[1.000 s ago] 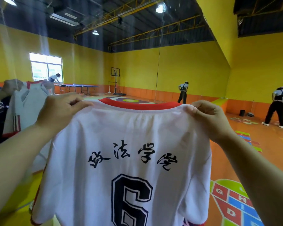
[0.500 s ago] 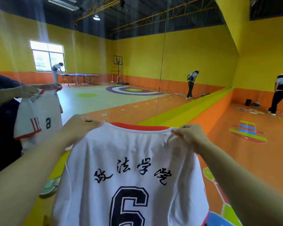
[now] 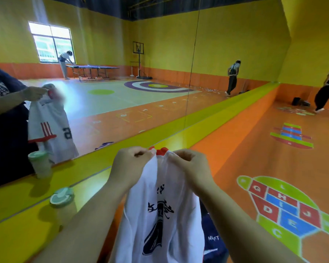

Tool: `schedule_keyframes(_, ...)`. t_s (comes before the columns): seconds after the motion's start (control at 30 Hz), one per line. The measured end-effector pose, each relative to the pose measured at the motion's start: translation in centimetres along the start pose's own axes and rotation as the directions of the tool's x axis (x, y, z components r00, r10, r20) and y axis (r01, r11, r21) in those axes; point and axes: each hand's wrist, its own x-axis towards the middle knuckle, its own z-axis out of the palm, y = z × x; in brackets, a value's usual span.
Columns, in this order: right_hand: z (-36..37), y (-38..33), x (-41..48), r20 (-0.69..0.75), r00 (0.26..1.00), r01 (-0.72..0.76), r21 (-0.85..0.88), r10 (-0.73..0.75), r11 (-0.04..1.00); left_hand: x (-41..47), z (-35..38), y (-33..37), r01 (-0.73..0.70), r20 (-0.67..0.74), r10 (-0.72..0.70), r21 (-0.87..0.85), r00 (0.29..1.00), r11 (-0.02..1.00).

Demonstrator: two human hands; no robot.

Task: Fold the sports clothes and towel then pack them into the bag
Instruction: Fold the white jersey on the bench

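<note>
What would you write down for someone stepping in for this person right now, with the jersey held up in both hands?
Left hand: pinches one shoulder of the white jersey.
Right hand: pinches the other shoulder, close beside the left.
Jersey: hangs in the air, doubled lengthwise, red collar on top.
Below it, to the right, lies dark blue fabric; whether it is clothing or the bag cannot be told. No towel is visible.
A green-lidded cup stands on the yellow ledge.
Done: first lengthwise fold, it seems.
Left: finish folding the jersey, fold the rest and the towel, pack the bag.
</note>
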Motion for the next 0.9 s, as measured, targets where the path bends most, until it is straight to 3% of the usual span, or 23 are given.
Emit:
schedule_keyframes(0.3,1.0,-0.1,-0.7,0.06,0.998,0.023,0.106,-0.029,0.994,-1.4,0.8,0.4,-0.021,0.086,0.03,-0.1,0.996,0.995)
schedule_keyframes(0.47,0.8,0.0,-0.6,0.115,0.991,-0.091,0.203,0.069,0.975,-1.4,0.3,0.4,0.057,0.218,0.002,-0.261,0.976,0.964)
schedule_keyframes(0.67,-0.3,0.2,-0.7,0.306,0.952,-0.087,0.303,-0.01,0.949,-0.9,-0.6,-0.3,-0.244,0.185,0.245,-0.032,0.952,0.969)
schedule_keyframes(0.8,-0.7,0.1,-0.7,0.399,0.915,-0.084,0.34,-0.063,0.937,-0.2,-1.1,-0.1,-0.271,0.181,0.252,0.089,0.951,0.959)
schedule_keyframes(0.9,-1.3,-0.2,-0.4,0.436,0.895,-0.079,0.363,-0.094,0.929,0.2,-1.2,0.2,-0.243,0.278,0.213,0.08,0.937,0.967)
